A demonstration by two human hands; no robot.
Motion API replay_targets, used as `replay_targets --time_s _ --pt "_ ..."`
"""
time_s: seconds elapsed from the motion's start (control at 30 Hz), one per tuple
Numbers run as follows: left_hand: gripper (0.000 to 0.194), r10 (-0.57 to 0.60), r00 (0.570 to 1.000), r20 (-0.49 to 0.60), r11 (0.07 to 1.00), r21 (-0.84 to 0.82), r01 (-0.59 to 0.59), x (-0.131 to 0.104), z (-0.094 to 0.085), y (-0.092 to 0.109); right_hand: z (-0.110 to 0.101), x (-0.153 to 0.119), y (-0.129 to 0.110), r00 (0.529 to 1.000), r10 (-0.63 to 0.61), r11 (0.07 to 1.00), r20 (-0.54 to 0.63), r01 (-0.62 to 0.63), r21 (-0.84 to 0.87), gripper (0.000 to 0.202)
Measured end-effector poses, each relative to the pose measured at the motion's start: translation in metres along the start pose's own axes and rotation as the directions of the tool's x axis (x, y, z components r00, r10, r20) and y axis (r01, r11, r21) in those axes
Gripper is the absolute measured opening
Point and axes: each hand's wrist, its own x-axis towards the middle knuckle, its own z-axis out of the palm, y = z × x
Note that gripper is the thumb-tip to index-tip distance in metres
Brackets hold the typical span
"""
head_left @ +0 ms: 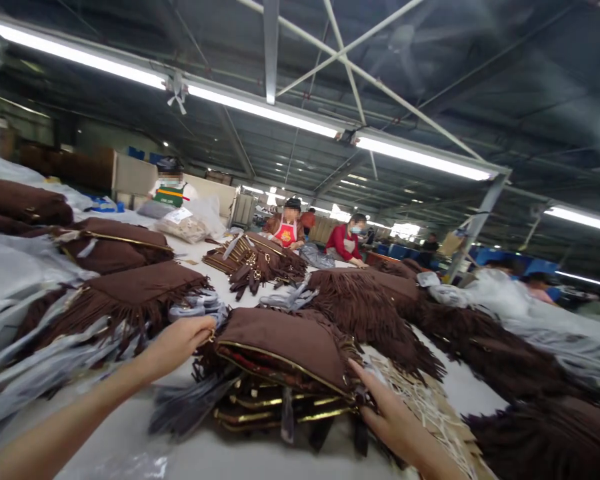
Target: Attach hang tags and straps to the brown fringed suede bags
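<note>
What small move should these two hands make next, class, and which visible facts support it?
Perhaps raise the top brown bag slightly off the bags beneath: the left hand pinches a small gold fitting by its left end, and the right hand is at its right end.

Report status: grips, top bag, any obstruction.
Left grip pinching gold hardware; right grip at right end of brown bag. Bag atop stack. Fringed bag close behind, not blocking.
</note>
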Motion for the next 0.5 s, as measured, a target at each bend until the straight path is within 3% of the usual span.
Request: replay_targets --time_s 0.07,0.17,0.27,0.3,0.37,0.43,0.5 --pt "0.030 0.029 0.997 -0.071 0.997 0.077 -0.023 0.000 0.000 0.016 -0.007 -0.007 -0.002 0.999 -0.035 0.996 0.000 0.035 -0.076 0.059" --pt "0.050 0.188 0.973 -0.133 0.982 0.036 -0.184 -0.007 0.009 0.064 -0.022 -0.014 -0.008 0.996 -0.093 0.985 -0.012 0.091 -0.145 0.028" --pt "0.037 0.337 0.940 0.048 0.922 -0.219 -0.320 -0.014 0.036 0.123 -0.036 -0.022 -0.023 0.999 -0.047 0.986 0.010 0.048 -0.158 0.018" --pt "0.030 0.346 0.931 0.114 0.896 -0.333 -0.292 -0.015 0.049 0.141 -0.039 -0.025 -0.030 1.000 -0.017 0.988 0.017 0.020 -0.151 0.018" --pt "0.022 0.269 0.921 0.283 0.823 -0.564 -0.067 -0.014 0.077 0.172 -0.041 -0.033 -0.046 0.999 0.015 0.994 0.030 -0.011 -0.106 0.015" --pt "0.022 0.179 0.885 0.431 0.649 -0.727 0.223 -0.009 0.104 0.195 -0.039 -0.042 -0.059 0.998 0.000 1.000 0.068 0.001 -0.020 0.014" --pt "0.027 0.133 0.857 0.498 0.445 -0.802 0.397 -0.002 0.125 0.212 -0.034 -0.049 -0.066 0.991 -0.063 0.996 0.121 0.054 0.073 0.015"
